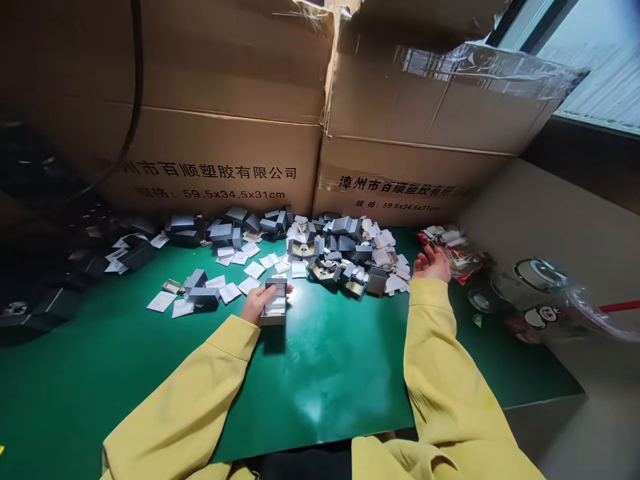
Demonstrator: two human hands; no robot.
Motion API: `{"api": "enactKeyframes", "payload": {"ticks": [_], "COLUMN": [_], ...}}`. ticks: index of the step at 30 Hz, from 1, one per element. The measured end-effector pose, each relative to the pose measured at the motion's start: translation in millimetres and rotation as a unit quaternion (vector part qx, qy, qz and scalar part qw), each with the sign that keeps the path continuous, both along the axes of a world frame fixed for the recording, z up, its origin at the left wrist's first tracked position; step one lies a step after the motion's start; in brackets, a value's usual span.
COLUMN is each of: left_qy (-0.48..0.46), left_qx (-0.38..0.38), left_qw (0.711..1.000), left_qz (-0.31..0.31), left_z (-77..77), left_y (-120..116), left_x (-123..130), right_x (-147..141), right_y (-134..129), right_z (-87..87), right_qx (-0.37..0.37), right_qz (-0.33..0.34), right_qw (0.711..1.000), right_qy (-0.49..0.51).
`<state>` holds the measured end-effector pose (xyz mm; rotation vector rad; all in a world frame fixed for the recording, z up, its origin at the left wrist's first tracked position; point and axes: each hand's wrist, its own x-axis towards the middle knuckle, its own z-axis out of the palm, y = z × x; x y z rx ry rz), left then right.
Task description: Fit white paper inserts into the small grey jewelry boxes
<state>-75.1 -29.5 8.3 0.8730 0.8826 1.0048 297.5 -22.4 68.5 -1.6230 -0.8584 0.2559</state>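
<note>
My left hand [257, 304] is closed on a small grey jewellery-type box [275, 316], its thumb over the side. Its open top shows a white lining. In front of this hand lie loose white cards [231, 293] and more small grey boxes [204, 297]. Off to the right, my right hand [432, 265] is palm up with its fingers apart and slightly curled, and I see nothing held in it. Right beside it is a red and clear plastic packet [461, 262]. A heap of grey boxes [345, 243] mixed with white cards lies between the hands, farther back.
Large cardboard cartons [215, 147] wall off the back of the green table [320, 360]. At the right, a clear container with a metallic lid [540, 274] stands near the wall. Dark boxes [37, 313] crowd the left side, and a dark cable [137, 80] hangs there.
</note>
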Motion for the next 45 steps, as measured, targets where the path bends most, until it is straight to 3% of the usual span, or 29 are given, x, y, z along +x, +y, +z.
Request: {"api": "enactKeyframes", "payload": {"ticks": [3,5,9,11,13,15,20,23,28,33,36,39,40,42,45], "left_qy": [-0.02,-0.022,-0.02,-0.029,-0.044,-0.051,-0.05,-0.062,-0.093,-0.134,-0.17,-0.222,-0.236,-0.254,-0.246], "left_qx": [0.002,0.004,-0.004,-0.008,-0.009,-0.009,-0.011,-0.01,-0.014,-0.023,-0.035,-0.05,-0.055,-0.067,-0.078], "left_qw": [0.999,0.999,0.994,0.989,0.985,0.986,0.989,0.989,0.988,0.985,0.979,0.97,0.967,0.962,0.964], "left_qz": [0.029,0.048,0.109,0.145,0.166,0.162,0.14,0.133,0.12,0.106,0.103,0.09,0.083,0.071,0.065], "left_z": [2.1,3.1,5.3,6.2,6.3,5.4,2.2,2.5,4.1,1.3,2.1,5.4,6.3,6.9,5.3], "left_y": [-2,-1,5,9,12,13,11,10,9,9,9,9,9,9,10], "left_x": [1,0,-9,-12,-14,-13,-10,-11,-12,-14,-17,-19,-20,-20,-22], "right_x": [-37,-72,-137,-160,-178,-191,-211,-216,-212,-192,-187,-197,-203,-214,-223], "right_y": [4,6,4,8,20,41,111,143,160,159,139,95,77,45,15], "right_z": [-10.1,-14.7,-18.5,-18.9,-17.0,-11.3,8.6,7.4,1.4,35.3,48.1,30.0,18.0,-9.1,-43.5], "right_qx": [0.099,0.136,0.073,0.022,-0.016,-0.049,-0.163,-0.215,-0.222,-0.113,-0.045,-0.023,-0.016,-0.048,-0.075], "right_qz": [-0.057,-0.004,0.244,0.351,0.401,0.393,0.27,0.212,0.223,0.243,0.295,0.344,0.388,0.465,0.447], "right_qw": [0.979,0.965,0.961,0.936,0.906,0.885,0.839,0.816,0.851,0.913,0.932,0.933,0.922,0.869,0.847], "right_qy": [0.17,0.226,0.108,-0.009,-0.139,-0.246,-0.444,-0.493,-0.421,-0.308,-0.205,-0.104,-0.002,0.163,0.277]}}
